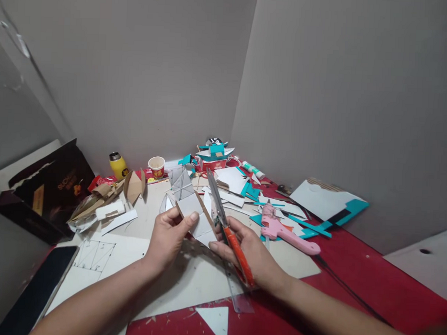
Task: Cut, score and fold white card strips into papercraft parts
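Observation:
My left hand [172, 234] pinches a white piece of cardboard [192, 207] between thumb and fingers, above the middle of the table. Brown edges and fold lines show on the piece. My right hand [248, 249] is closed around orange-handled scissors [238, 248], whose blades point up and away. Its thumb lies close to the lower edge of the cardboard; whether it touches is unclear. Just beyond the cardboard is a grey piece with drawn lines [181, 183]. Below my right hand, a clear ruler [237, 295] is partly covered.
A pink glue gun [285, 233] with a black cord lies on the right. Paper scraps [237, 201] spread behind my hands. On the left are a dark box [54, 186], a phone [39, 288], a yellow bottle [118, 166] and a paper cup [156, 166]. A model boat [215, 150] stands at the back.

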Demonstrator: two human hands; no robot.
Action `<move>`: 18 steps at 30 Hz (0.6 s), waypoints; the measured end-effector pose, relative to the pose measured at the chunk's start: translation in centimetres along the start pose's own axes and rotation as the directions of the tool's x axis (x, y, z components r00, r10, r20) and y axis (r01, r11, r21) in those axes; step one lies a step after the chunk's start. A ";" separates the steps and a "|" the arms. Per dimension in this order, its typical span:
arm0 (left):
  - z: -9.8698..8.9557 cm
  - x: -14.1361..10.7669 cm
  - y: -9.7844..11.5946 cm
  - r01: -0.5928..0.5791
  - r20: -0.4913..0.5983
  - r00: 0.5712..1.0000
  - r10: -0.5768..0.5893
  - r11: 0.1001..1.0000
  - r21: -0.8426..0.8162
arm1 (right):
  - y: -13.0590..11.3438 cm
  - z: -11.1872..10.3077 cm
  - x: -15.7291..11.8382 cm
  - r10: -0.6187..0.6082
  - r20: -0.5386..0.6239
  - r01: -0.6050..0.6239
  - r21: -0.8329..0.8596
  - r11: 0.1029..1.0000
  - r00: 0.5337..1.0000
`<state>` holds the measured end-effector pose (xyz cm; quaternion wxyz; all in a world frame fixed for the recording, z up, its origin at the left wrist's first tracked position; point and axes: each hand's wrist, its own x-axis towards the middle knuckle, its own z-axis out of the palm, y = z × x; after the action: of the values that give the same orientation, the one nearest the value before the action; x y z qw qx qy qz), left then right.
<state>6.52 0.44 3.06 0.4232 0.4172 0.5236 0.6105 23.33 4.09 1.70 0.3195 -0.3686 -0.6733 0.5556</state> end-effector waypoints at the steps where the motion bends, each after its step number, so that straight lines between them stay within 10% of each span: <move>1: -0.1 0.1 0.1 -0.014 -0.017 1.000 0.015 1.000 0.015 | 0.0 0.0 0.0 0.000 0.010 0.000 0.003 1.000 1.000; 11: -1.1 1.0 0.6 -0.115 0.017 0.993 0.114 0.992 0.053 | 0.3 -0.1 0.3 0.000 0.024 -0.001 0.040 0.999 1.000; 18: -1.7 1.6 0.7 -0.196 -0.155 0.967 0.202 0.979 0.055 | 0.8 0.5 0.0 0.015 0.133 -0.026 0.081 0.996 0.991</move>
<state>4.38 1.46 3.66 0.3084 0.4256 0.5231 0.6709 22.99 3.90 0.86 0.2834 -0.3245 -0.6656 0.6094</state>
